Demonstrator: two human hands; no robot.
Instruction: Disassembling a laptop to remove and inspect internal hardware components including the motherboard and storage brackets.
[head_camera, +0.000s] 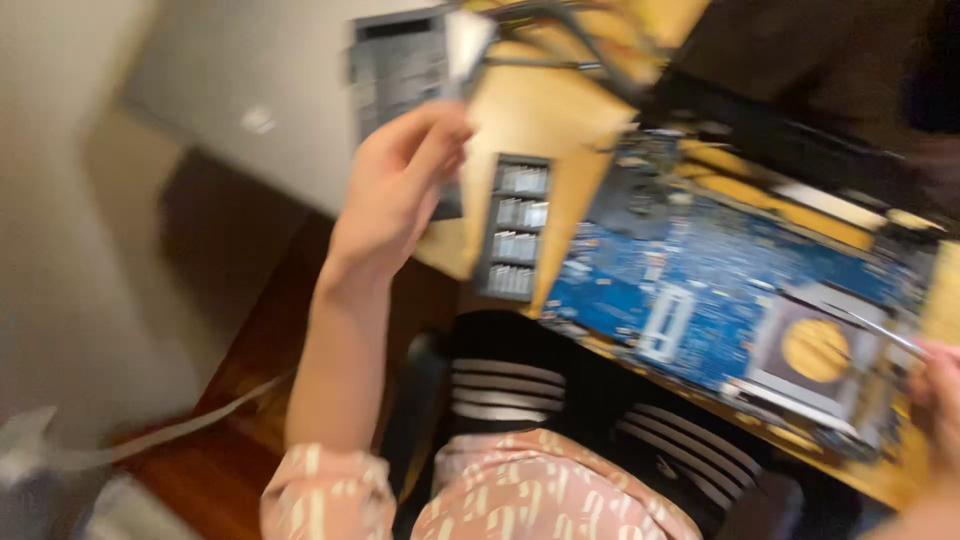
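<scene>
Home room used as an electronics repair corner: wooden desk against a plain pale wall, dark wood floor, black chair. On the desk, a bare blue circuit board, a small grey tray of screwdriver bits, loose cables

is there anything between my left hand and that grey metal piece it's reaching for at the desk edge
Nothing visible. Your left hand is already at the grey metal piece, fingertips against its lower edge. The bit case lies to its right, out of the way. The picture is blurred, so small things could be missed.
</scene>
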